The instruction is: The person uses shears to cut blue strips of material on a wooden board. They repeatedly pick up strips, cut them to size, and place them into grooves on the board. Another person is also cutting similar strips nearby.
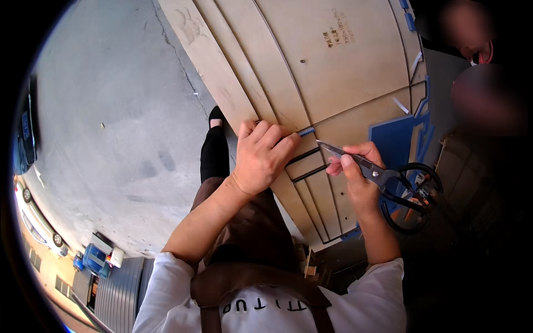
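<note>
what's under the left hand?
The left hand presses on a tan flat board, fingertips near a small blue clip at its edge. Whatever lies directly beneath the palm is covered. The right hand holds black scissors.

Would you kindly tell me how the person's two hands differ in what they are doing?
The left hand presses, fingers curled, on the tan board and holds no tool; the right hand grips black-handled scissors, blades closed and pointing left. Both are bare and over the same board.

Sunlit grey concrete floor [111, 111] with a long crack, stacked tan wooden boards [311, 61] with blue plastic corner pieces [410, 22], white car [33, 219] at left edge, dark shadow on right
</note>
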A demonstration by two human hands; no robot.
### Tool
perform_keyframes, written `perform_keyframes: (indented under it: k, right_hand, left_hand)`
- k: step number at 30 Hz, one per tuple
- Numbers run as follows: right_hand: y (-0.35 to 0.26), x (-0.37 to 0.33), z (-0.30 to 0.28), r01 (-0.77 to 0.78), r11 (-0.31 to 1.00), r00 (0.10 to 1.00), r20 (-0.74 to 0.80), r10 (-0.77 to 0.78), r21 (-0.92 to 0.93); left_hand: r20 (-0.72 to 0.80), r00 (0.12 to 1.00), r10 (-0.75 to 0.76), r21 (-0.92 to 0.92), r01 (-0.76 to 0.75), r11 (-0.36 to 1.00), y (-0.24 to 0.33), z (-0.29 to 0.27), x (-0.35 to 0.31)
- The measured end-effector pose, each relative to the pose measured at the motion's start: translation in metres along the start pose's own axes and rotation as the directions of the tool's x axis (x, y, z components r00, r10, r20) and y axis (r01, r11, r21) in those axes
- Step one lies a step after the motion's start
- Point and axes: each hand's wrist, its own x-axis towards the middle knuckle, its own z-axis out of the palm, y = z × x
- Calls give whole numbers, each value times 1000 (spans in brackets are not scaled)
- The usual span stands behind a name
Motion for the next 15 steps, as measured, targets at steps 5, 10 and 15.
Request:
perform_keyframes:
  k: [5,10,15]
  right_hand:
    - [-15,33,-1,-60,992,990,119,73,-108]
    - [-24,47,0,-158,974,968,169,185,-165]
    - [-20,52,-1,-212,960,949,197,247,-181]
  left_hand:
    - [-66,998,-10,43,13,999,-3,8,-4]
    - [-63,998,-17,57,20,998,-2,8,-2]
    - [-20,1000,-14,72,16,997,-2,8,-5]
